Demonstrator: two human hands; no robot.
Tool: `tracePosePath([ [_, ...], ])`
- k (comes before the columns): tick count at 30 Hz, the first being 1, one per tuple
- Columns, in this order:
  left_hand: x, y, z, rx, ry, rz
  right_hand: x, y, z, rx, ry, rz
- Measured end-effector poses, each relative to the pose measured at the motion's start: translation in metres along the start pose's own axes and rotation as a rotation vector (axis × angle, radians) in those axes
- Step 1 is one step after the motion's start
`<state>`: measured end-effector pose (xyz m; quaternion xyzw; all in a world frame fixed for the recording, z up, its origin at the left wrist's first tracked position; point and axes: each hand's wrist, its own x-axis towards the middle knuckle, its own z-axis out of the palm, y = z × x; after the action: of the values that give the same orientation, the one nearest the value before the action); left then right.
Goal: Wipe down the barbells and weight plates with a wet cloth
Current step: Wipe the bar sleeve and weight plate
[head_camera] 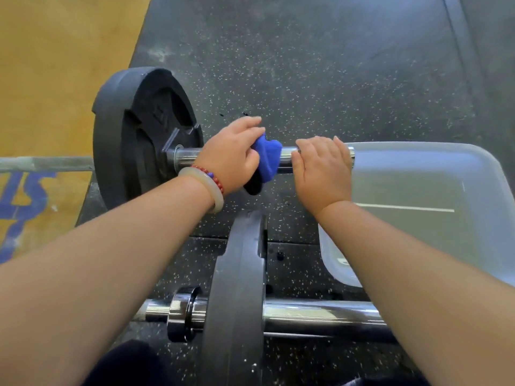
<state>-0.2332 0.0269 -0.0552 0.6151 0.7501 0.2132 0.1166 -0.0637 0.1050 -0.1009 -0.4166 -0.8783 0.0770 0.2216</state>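
A barbell lies across the floor with its chrome sleeve [287, 158] pointing right and a black weight plate [131, 135] on it at the left. My left hand [231, 157] grips a blue cloth [267, 160] wrapped over the sleeve, just right of the plate. My right hand [323, 168] is curled over the sleeve near its end. A second barbell [320, 316] lies nearer to me, carrying another black plate [237, 296] seen edge-on.
A clear plastic tub [423, 201] with water stands at the right, under the end of the far sleeve. The floor is black speckled rubber [306, 79], with a yellow wooden platform [55, 57] at the left.
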Motion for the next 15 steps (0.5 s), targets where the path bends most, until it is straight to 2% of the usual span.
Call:
tracePosePath([
  [2,0.004,0.006,0.001,-0.013,-0.071,-0.081,0.001,-0.001,0.002,-0.005,0.034,-0.007],
  [4,0.002,0.009,0.008,0.129,-0.151,-0.038,-0.001,-0.001,0.004,-0.023,0.046,-0.011],
  [6,-0.003,0.003,0.009,0.268,-0.112,-0.071,-0.004,0.001,0.004,-0.047,0.049,-0.016],
  [9,-0.008,-0.014,-0.004,0.313,0.079,-0.438,-0.007,0.000,0.003,-0.043,0.051,-0.022],
  [10,-0.009,-0.014,-0.006,0.341,0.107,-0.496,-0.009,-0.001,0.004,-0.048,0.065,-0.014],
  [11,-0.008,-0.007,-0.004,0.354,0.106,-0.484,-0.010,-0.003,0.005,-0.056,0.077,-0.002],
  [14,-0.014,0.018,0.015,0.304,0.023,-0.135,-0.013,-0.005,0.007,-0.084,0.104,0.021],
  [15,-0.016,0.020,0.019,0.220,-0.006,-0.100,-0.013,-0.005,0.008,-0.094,0.107,0.014],
])
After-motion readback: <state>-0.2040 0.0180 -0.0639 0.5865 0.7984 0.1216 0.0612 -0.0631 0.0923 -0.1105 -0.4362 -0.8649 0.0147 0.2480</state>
